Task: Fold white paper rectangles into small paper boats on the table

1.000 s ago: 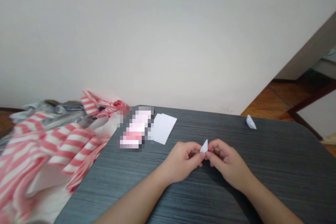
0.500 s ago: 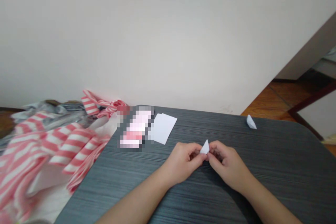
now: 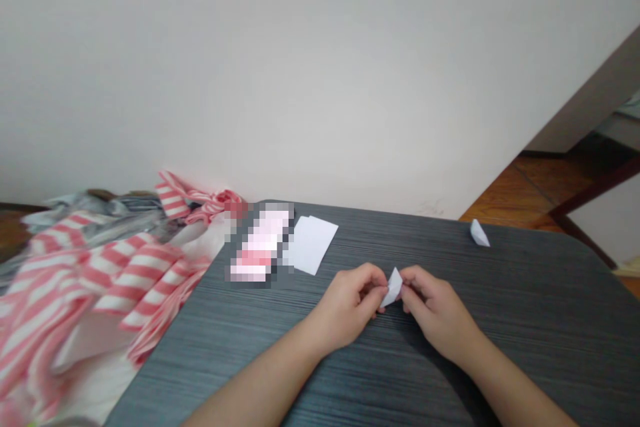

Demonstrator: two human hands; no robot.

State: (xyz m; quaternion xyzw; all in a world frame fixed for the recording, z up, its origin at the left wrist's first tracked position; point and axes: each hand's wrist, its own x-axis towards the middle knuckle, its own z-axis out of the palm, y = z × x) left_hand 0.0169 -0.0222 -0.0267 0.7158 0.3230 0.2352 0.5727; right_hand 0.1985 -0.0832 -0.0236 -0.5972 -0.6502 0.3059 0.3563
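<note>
Both of my hands meet over the middle of a dark grey wood-grain table [image 3: 525,320]. Between them is a small folded piece of white paper [image 3: 394,285], pointed at the top. My left hand [image 3: 350,303] pinches its left side with thumb and fingers curled. My right hand [image 3: 435,310] pinches its right side, fingers closed. The lower part of the paper is hidden by my fingertips.
A flat stack of white paper slips [image 3: 313,244] lies at the back of the table beside a blurred pink patch [image 3: 257,243]. A second small folded paper piece [image 3: 479,233] sits near the far right edge. Pink-and-white striped cloth [image 3: 100,280] is heaped left of the table.
The folded paper has tilted slightly to the right and sits lower between my fingertips. Both hands have stayed in about the same place.
</note>
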